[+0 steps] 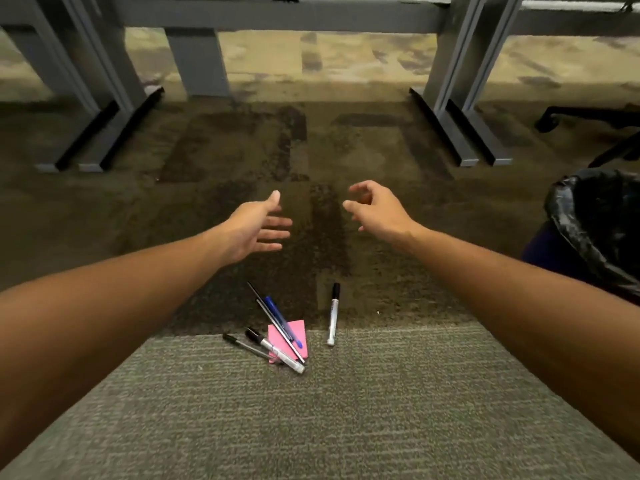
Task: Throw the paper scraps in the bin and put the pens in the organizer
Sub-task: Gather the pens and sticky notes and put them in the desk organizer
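While both hands (pixel 258 226) (pixel 372 207) hover empty and loose-fingered, slim pens (pixel 277 323) cross a square pink paper (pixel 289 332) on carpet (pixel 381 393).

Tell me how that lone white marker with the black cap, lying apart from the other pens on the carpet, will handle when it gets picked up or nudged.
The white marker looks like a rigid round barrel, so it should stay stiff and probably feel light. Pushed sideways it may roll, though the carpet pile likely slows it. Lying flat and apart from the pink sticky notes, it should pinch up easily at mid-barrel.
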